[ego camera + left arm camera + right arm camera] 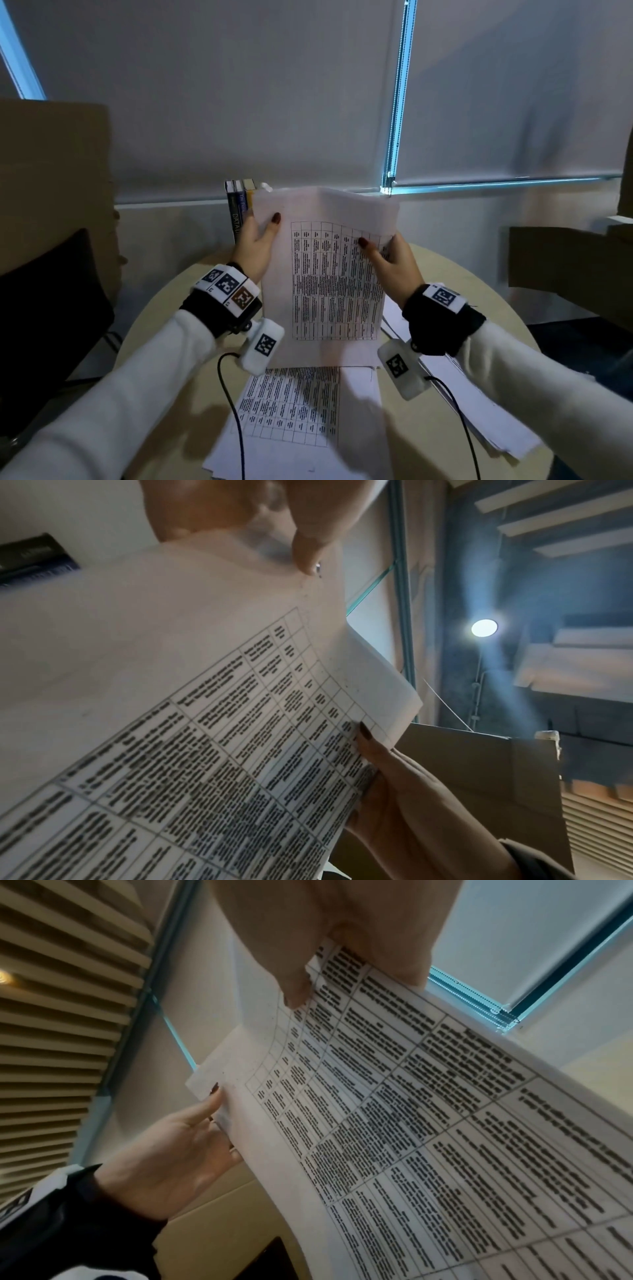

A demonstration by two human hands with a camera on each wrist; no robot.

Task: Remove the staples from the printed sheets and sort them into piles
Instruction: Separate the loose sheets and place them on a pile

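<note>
staple (318, 567) only in left-wrist view

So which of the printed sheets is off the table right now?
The printed sheet held upright between left hand and right hand; the other sheets lie flat on the table.

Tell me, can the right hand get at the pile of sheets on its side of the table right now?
Probably not yet: the right hand and left hand both grip the raised sheets. The pile lies unobstructed below.
</note>
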